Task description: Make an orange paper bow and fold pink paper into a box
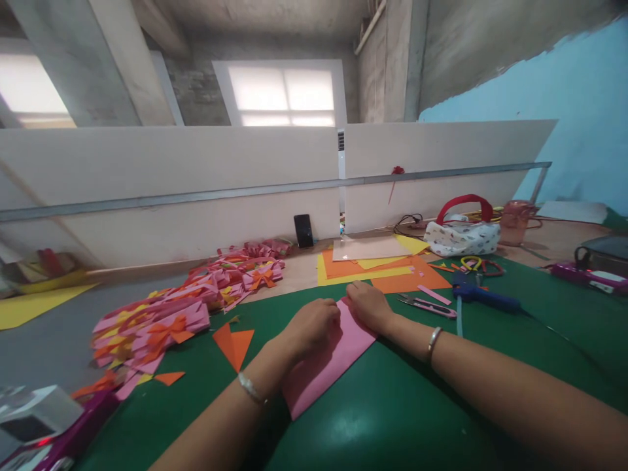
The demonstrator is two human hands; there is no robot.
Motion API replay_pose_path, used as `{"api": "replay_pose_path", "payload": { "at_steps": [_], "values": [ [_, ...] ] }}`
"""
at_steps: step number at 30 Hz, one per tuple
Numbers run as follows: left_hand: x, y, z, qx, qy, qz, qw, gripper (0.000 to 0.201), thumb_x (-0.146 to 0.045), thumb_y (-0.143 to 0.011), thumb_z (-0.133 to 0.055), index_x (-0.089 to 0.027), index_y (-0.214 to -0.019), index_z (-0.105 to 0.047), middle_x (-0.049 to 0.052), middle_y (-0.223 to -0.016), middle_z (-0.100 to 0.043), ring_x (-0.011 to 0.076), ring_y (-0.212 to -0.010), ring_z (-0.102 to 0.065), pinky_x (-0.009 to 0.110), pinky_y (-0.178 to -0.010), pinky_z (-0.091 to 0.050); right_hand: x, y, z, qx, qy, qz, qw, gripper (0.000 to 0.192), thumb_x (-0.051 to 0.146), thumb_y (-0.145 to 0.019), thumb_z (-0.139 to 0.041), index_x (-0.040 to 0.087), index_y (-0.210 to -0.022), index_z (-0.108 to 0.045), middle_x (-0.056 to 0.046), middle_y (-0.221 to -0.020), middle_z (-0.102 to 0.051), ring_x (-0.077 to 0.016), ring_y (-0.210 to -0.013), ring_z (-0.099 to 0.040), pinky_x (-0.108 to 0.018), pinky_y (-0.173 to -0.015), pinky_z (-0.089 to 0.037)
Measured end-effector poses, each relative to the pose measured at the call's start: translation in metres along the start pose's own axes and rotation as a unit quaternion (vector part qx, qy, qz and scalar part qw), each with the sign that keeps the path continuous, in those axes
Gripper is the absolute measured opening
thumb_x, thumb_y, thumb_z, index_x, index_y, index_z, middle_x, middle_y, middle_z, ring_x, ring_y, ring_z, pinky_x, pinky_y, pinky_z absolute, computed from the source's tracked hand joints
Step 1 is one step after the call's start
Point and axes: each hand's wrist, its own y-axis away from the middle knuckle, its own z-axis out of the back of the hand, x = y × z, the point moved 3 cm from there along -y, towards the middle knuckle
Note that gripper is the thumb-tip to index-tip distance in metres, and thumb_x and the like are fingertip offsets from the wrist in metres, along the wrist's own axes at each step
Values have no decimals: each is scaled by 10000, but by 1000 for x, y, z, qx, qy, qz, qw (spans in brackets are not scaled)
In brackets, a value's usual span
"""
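A pink sheet (pixel 328 373), stiff like paper or thin foam, lies at a slant on the green mat (pixel 417 399) in front of me. My left hand (pixel 314 325) is closed at its upper left edge, fingertips curled down onto it. At the sheet's far corner my right hand (pixel 369 305) is also closed, its fingers bent against the edge; the fingertips are partly hidden. Left of my hands lies an orange cut piece (pixel 234 345). Just right of my right hand are thread snips (pixel 428 306) and a pink strip (pixel 434 295).
Pink, orange and yellow bow-like pieces (pixel 181 314) are heaped at left. Orange and yellow sheets (pixel 412 281) lie beyond my hands. A blue glue gun (pixel 485 296) with a cord lies at right. A phone (pixel 303 230) leans against the partition; a patterned bag (pixel 461 237) stands back right.
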Motion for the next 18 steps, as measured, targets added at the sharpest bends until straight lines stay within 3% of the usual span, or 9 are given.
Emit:
{"api": "replay_pose_path", "payload": {
  "at_steps": [4,6,12,18],
  "values": [
    [-15,-3,-12,-51,-15,22,998,345,-420,-865,-347,-193,-945,-595,77,-922,-564,219,-847,-502,364,-744,-400,-5,-1,0,19,-25,-16,999,210,303,-903,-442,145,-950,-572,-47,-940,-597,-161,-822,-578,-313,-682,-475],
    [-20,-1,-15,-60,-12,2,998,379,-469,-856,-360,-219,-1055,-563,74,-1015,-549,232,-937,-479,377,-797,-390,-6,-2,-1,30,-37,-20,999,223,308,-888,-481,147,-1019,-562,-48,-993,-593,-155,-837,-585,-340,-716,-493],
    [-26,6,-14,-51,43,-105,992,372,-355,-895,-326,-251,-1207,-503,54,-1170,-527,206,-1101,-437,364,-970,-316,-9,-4,-4,44,-57,-23,997,258,299,-879,-500,157,-1091,-542,-65,-1078,-575,-171,-890,-584,-366,-750,-499],
    [-32,17,-11,-17,90,-126,988,366,-315,-910,-315,-319,-1236,-482,28,-1297,-476,189,-1175,-417,366,-1011,-289,-6,-4,-4,39,-57,-4,998,249,304,-879,-500,155,-1073,-551,-62,-1065,-580,-172,-893,-583,-369,-757,-494]
  ]
}}
